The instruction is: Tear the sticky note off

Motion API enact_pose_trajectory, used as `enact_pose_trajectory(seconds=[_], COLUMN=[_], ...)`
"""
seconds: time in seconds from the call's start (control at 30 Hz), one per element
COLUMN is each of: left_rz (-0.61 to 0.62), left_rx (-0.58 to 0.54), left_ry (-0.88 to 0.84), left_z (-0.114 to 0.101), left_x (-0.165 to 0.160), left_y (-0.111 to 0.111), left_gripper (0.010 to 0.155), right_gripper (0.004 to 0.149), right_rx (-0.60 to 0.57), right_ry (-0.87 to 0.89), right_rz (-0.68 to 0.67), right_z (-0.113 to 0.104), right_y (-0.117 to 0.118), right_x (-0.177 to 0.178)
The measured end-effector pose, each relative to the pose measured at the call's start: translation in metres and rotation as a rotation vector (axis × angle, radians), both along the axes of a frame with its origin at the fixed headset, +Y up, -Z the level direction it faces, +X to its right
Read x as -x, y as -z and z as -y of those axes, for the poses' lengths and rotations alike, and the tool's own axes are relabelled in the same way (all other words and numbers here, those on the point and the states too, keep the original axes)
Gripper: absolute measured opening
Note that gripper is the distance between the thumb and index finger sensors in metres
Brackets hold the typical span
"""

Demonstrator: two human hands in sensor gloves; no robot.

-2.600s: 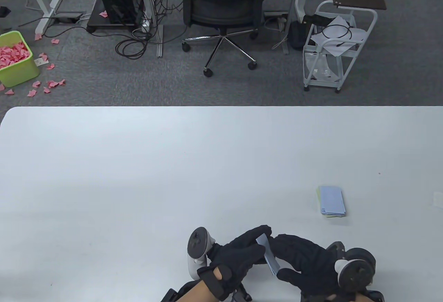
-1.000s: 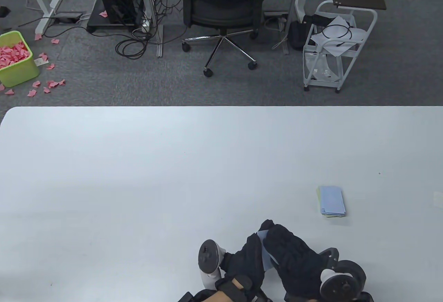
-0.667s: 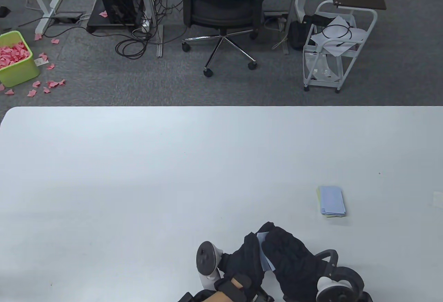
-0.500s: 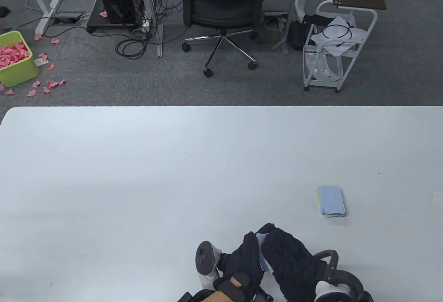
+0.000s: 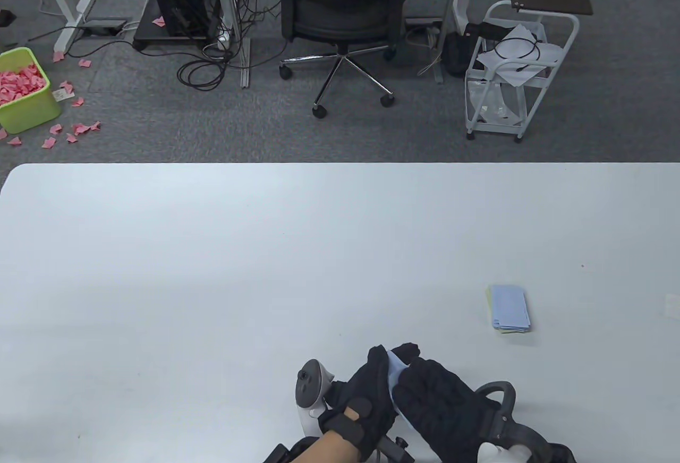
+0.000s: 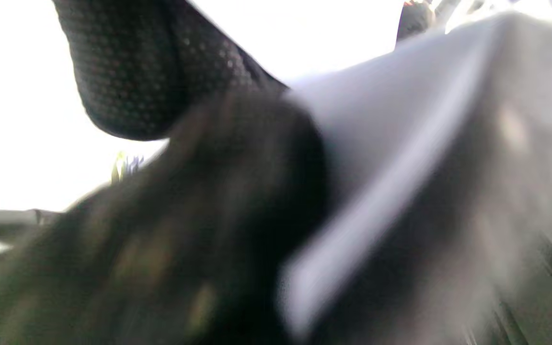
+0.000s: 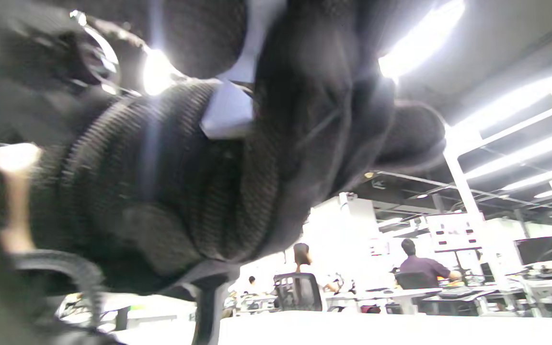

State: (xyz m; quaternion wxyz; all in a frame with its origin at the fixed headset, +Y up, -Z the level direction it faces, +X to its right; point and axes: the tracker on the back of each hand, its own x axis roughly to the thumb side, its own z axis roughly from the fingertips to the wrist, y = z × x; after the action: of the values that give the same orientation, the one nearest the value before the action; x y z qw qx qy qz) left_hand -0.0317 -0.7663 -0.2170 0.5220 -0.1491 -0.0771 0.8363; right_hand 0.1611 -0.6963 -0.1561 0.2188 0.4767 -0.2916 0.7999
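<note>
Both gloved hands meet at the table's near edge, a little right of centre. My left hand (image 5: 374, 378) and my right hand (image 5: 425, 388) both hold a pale blue sticky note (image 5: 394, 367) pressed between them; only a strip of it shows between the fingers. In the left wrist view the blue paper (image 6: 400, 120) fills the right side, blurred, beside a gloved finger (image 6: 127, 72). In the right wrist view a corner of the note (image 7: 228, 112) shows among the dark fingers. A pad of blue and yellow sticky notes (image 5: 509, 308) lies on the table to the right.
The white table (image 5: 265, 250) stretches ahead of the hands. A white scrap (image 5: 672, 305) lies at the table's right edge. Beyond the far edge are an office chair (image 5: 340, 11), a white cart (image 5: 512, 70) and a green bin (image 5: 24, 91) of pink paper.
The right hand moved left over the note and the left hand's fingers. Since half a second ago both hands shifted slightly left and the left tracker tilted; the note stays held between them.
</note>
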Motion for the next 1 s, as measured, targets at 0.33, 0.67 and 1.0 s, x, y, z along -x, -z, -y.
enact_pose_trajectory(seconds=[0.33,0.67,1.0], left_rz=[0.134,0.057,0.068], left_rx=[0.038,0.002,-0.037], left_ry=[-0.02,0.028,0.041], left_z=[0.011,0.008,-0.002], left_x=[0.033,0.049,0.052], left_y=[0.009,0.015,0.015], left_gripper=[0.076,0.077,0.077], right_gripper=[0.041,0.04,0.041], right_rx=[0.341,0.47,0.529], right_ry=[0.164,0.051,-0.021], right_rz=[0.094,0.589,0.904], right_z=[0.006,0.023,0.038], right_y=[0.037,0.09,0.13], right_x=[-0.058,-0.133,-0.172])
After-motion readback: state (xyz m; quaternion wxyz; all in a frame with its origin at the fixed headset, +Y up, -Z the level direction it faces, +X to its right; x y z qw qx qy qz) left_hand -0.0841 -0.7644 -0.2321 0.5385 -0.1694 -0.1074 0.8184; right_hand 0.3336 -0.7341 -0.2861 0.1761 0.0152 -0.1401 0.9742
